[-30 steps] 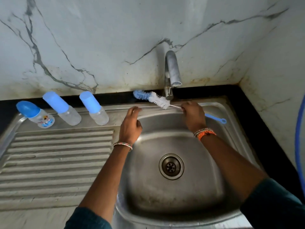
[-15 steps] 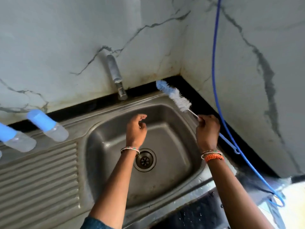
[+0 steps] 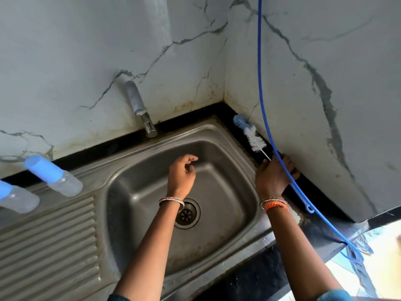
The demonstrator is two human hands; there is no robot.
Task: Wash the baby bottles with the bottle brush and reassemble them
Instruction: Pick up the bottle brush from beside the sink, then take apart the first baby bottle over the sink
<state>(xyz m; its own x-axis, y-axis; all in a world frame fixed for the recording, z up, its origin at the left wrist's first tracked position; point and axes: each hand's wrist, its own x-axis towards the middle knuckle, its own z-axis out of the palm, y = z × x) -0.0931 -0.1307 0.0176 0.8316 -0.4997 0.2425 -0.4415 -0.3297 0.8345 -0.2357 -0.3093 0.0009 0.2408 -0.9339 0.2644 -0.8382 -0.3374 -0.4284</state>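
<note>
Apparently the washing is not yet starting — the right hand (image 3: pixel 273 178) is gripping the bottle brush (image 3: pixel 250 135) at the sink's (image 3: pixel 138 177) three o'clock edge, the left hand (image 3: pixel 181 173) is hanging loosely curled, holding nothing. The capped bottles (image 3: pixel 54 175) are lying at nine o'clock — one probably needs fetching next.

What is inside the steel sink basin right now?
The stainless steel sink basin holds only its round metal drain, partly hidden behind the left hand's wrist. That hand hovers above it, holding nothing. No bottles or water show inside.
</note>
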